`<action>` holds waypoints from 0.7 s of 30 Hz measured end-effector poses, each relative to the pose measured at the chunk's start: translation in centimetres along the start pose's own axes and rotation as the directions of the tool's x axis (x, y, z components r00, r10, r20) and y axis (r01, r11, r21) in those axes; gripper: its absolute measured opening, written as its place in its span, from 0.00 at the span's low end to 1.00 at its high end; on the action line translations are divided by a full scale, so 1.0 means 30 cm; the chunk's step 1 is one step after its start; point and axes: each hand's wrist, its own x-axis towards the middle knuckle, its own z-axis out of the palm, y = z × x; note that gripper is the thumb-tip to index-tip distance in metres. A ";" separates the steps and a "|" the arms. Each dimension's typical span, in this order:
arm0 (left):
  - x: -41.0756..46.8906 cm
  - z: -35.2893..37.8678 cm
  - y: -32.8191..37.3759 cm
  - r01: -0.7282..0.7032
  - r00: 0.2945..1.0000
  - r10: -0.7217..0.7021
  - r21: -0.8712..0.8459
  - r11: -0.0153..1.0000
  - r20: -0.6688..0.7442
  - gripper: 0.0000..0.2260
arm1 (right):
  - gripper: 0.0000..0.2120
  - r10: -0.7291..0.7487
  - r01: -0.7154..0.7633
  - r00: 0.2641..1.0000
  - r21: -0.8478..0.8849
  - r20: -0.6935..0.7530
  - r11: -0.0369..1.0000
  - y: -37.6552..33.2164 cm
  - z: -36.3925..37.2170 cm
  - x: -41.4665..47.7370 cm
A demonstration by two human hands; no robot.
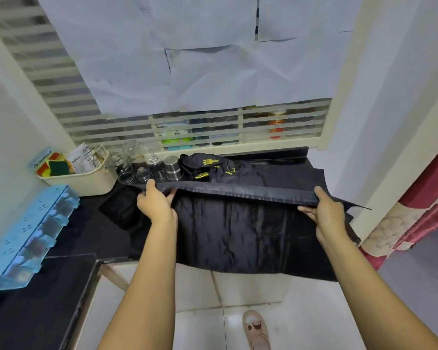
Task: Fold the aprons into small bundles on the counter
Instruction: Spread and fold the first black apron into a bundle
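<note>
Counter [48, 286] of dark stone lies under both hands. Black apron [228, 231] stretches between them, its near edge hanging over the counter's front. Left hand [154, 200] and right hand [324, 208] each pinch its raised far fold. Crumpled apron [208, 165] sits just beyond.

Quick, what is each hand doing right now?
Left hand: pinching the folded edge of the black apron.
Right hand: gripping that same edge.

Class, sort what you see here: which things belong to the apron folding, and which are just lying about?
Belong: black apron, its folded edge gripped by left hand and right hand; heaped apron with yellow print behind it; counter.
Lying about: cream basket, glass jars, steel tin, blue rack.
</note>
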 end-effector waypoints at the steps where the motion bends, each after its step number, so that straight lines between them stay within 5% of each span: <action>1: 0.036 0.041 -0.005 0.019 1.000 -0.020 -0.016 1.000 -0.014 0.03 | 0.18 0.007 -0.006 1.000 -0.047 0.009 0.999 -0.010 0.028 0.052; 11: 0.482 0.351 -0.287 0.214 0.955 -0.162 0.201 0.956 -0.248 0.06 | 0.17 0.290 -0.227 0.953 -0.421 0.090 0.878 0.058 0.297 0.588; 14: 0.595 0.368 -0.395 0.233 0.972 -0.223 0.339 0.911 -0.069 0.18 | 0.17 0.265 -0.131 0.955 -0.608 0.135 0.783 0.118 0.321 0.703; 16: 0.625 0.359 -0.457 0.130 0.924 -0.333 0.667 0.733 0.186 0.30 | 0.21 0.229 0.128 0.926 -0.819 0.301 0.559 0.161 0.322 0.772; 18: 0.639 0.317 -0.520 -0.141 0.832 -0.425 0.877 0.460 0.357 0.40 | 0.27 0.262 0.381 0.854 -0.883 0.449 0.273 0.199 0.321 0.815; 21: 0.671 0.264 -0.600 -0.490 0.779 -0.430 0.871 0.035 0.456 0.44 | 0.28 0.279 0.567 0.773 -0.817 0.570 0.100 0.244 0.365 0.854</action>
